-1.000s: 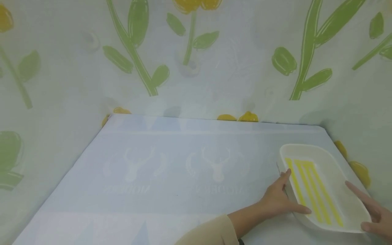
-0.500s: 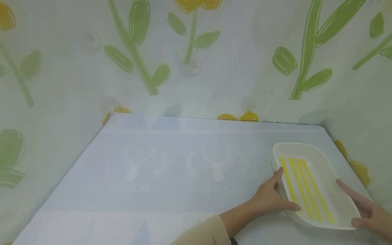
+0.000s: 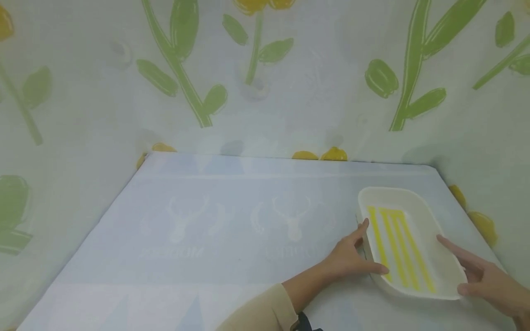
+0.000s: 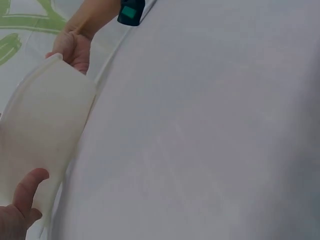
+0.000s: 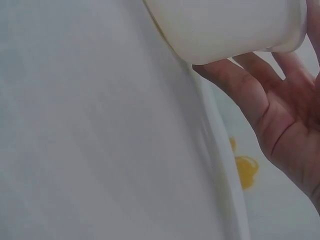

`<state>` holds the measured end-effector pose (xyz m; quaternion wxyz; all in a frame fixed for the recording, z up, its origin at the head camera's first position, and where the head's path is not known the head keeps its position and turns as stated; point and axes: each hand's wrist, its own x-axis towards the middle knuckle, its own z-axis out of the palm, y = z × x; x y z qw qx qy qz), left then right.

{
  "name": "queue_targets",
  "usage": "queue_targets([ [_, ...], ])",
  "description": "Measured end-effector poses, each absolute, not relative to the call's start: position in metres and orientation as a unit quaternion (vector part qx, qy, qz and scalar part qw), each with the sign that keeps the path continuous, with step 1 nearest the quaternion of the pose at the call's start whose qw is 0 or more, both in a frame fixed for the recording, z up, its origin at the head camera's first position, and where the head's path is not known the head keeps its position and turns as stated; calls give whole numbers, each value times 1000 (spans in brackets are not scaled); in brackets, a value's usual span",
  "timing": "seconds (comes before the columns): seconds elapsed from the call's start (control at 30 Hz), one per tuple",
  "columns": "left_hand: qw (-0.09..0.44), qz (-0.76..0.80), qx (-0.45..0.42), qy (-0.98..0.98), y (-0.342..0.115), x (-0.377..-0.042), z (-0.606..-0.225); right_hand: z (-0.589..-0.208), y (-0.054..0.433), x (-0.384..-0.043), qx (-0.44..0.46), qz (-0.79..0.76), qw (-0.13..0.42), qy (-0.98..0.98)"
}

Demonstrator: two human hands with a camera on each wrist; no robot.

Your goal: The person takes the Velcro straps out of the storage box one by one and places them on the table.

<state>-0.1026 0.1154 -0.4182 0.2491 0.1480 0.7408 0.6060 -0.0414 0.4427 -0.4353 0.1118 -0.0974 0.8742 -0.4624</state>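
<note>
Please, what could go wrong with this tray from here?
The white tray is near the right edge of the table, so it might fall if the left hand and right hand let go. With one hand on each side, uneven lifting could tilt it. I cannot tell if the yellow strips inside are loose; if so, they might slide.

Tbh the white tray (image 3: 422,225) hides part of the left grip (image 3: 349,258), the sleeve (image 3: 262,309) left of it runs off the head view's bottom, the lettering (image 3: 191,252) farther left of the tray is too blurry to read properly, and both wrist views chop the tray off.
</note>
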Motion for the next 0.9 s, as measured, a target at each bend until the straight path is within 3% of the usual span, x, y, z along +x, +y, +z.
queue_targets([
  [0.23, 248, 618, 149, 731, 103, -108, -420, -428, 427, -48, -136, -533, 120, 826],
  [0.37, 248, 630, 143, 722, 93, -108, -421, -425, 416, -51, -179, -600, 156, 764],
  [0.47, 247, 633, 137, 721, 86, -107, -422, -423, 408, -53, -163, -610, 177, 755],
  [0.7, 242, 636, 155, 717, 74, -108, -424, -418, 396, -56, -143, -594, 152, 777],
  [0.9, 234, 638, 160, 716, 58, -111, -427, -413, 380, -64, -146, -609, 171, 761],
])
